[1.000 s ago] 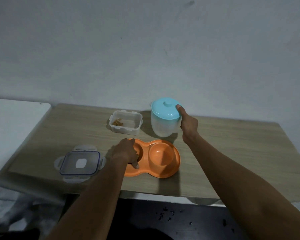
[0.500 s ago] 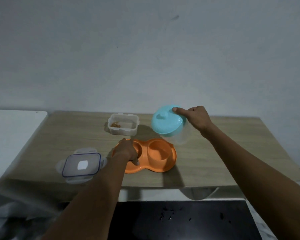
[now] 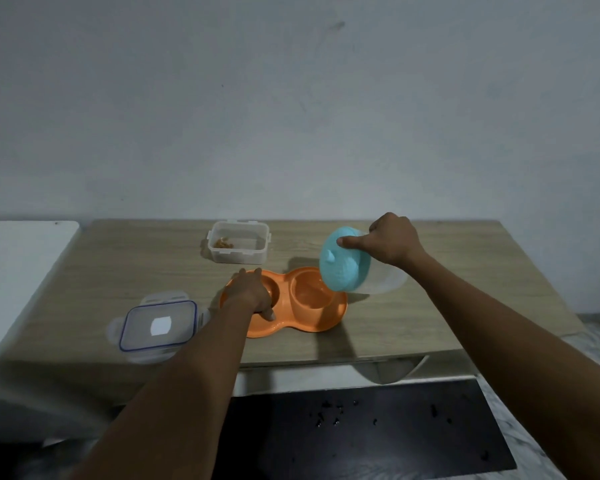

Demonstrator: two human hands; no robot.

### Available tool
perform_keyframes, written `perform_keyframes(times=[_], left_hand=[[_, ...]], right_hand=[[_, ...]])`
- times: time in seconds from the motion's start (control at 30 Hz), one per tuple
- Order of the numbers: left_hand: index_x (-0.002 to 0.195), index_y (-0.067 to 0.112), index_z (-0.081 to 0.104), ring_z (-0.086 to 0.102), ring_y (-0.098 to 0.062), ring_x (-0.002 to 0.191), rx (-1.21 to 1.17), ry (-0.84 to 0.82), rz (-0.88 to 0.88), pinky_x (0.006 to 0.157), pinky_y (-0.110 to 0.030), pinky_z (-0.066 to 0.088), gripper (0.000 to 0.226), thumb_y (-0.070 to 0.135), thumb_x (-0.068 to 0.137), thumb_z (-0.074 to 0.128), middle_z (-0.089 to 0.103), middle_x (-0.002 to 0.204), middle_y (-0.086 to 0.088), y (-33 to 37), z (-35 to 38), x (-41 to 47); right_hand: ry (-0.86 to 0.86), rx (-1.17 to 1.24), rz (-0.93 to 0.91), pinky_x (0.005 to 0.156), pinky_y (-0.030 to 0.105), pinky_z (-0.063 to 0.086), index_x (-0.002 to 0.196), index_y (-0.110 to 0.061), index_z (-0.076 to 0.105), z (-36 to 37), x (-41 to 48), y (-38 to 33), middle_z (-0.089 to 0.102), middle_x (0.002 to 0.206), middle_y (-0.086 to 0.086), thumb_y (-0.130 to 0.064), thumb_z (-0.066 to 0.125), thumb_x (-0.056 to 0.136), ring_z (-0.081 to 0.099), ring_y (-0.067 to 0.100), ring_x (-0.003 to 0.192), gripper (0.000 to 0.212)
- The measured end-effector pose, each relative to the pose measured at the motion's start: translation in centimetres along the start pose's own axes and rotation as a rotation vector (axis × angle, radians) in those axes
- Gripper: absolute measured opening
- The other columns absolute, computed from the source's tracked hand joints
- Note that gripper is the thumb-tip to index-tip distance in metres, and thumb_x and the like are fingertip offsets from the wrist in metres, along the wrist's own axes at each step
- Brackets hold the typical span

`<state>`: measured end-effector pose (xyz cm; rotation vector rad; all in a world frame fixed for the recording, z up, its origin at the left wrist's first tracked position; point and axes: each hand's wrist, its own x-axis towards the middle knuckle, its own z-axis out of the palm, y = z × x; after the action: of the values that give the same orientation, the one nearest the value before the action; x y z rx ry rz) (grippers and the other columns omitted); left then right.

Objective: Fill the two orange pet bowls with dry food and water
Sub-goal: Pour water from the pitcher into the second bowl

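Grey wall [image 3: 291, 116] fills the upper half of the head view, the only view supplied. A wooden table [image 3: 465, 271] crosses the middle of the frame.

**Head view, task items**
- The orange double bowl [image 3: 312, 320] sits at frame centre, near the table's front edge.
- The left hand [image 3: 250, 292] lies over the left well, fingers bent down and thumb on the near rim, gripping the dish. The well's contents are hidden.
- The right hand [image 3: 392, 240] is curled round a translucent jug [image 3: 381, 278], with one finger pressed flat on its blue lid [image 3: 343, 268].
- The jug is tipped far towards frame left, with its lid edge above the right well [image 3: 309, 292]. Whether water is flowing cannot be told.

**Head view, other items**
- A clear food container [image 3: 238, 245] stands open behind the bowl, with a little dry food [image 3: 222, 243] in one corner.
- Its container lid [image 3: 158, 325] lies on the table to the left of the bowl.

**Probable faults from this position**
1. Lid release: if finger pressure lapses at this tilt, the lid may drop and the water may dump at once.
2. Missed pour: the lid edge hangs over the well's right rim, so a stream could run onto the table.
3. Cross-spill: a fast pour may splash over the divider and wet the other well.
4. Dish shift: if the left hand loosens, the light dish may slide.
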<state>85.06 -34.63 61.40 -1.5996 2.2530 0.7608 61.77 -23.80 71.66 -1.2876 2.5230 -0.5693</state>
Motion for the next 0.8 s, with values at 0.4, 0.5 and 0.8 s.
perform_keyframes(times=[0.4, 0.5, 0.8], left_hand=[[0.156, 0.021, 0.007, 0.011, -0.031, 0.15, 0.009, -0.002, 0.001, 0.116, -0.046, 0.028, 0.124, 0.027, 0.064, 0.09, -0.001, 0.163, -0.012, 0.1, -0.1, -0.1], [0.156, 0.02, 0.008, 0.012, -0.031, 0.149, 0.002, 0.002, -0.001, 0.116, -0.046, 0.029, 0.124, 0.026, 0.064, 0.09, 0.001, 0.163, -0.011, 0.0, -0.1, -0.2], [0.156, 0.02, 0.008, 0.01, -0.032, 0.15, 0.012, 0.01, 0.003, 0.115, -0.048, 0.027, 0.124, 0.027, 0.064, 0.09, 0.002, 0.163, -0.012, 0.1, -0.1, -0.2]], right_hand=[[-0.006, -0.13, -0.093, 0.052, 0.029, 0.033, 0.054, -0.014, 0.047, 0.0, 0.0, -1.4, 0.047, 0.052, -0.003, -0.072, 0.076, 0.07, 0.045, 0.013, 0.054, 0.067], [-0.006, -0.16, -0.107, 0.051, 0.029, 0.032, 0.054, -0.014, 0.046, -0.2, 0.1, -1.7, 0.047, 0.052, -0.002, -0.073, 0.076, 0.07, 0.045, 0.013, 0.055, 0.068], [-0.013, -0.195, -0.144, 0.051, 0.03, 0.031, 0.052, -0.014, 0.044, -0.7, 0.1, -2.2, 0.045, 0.051, -0.002, -0.072, 0.076, 0.07, 0.043, 0.014, 0.053, 0.068]])
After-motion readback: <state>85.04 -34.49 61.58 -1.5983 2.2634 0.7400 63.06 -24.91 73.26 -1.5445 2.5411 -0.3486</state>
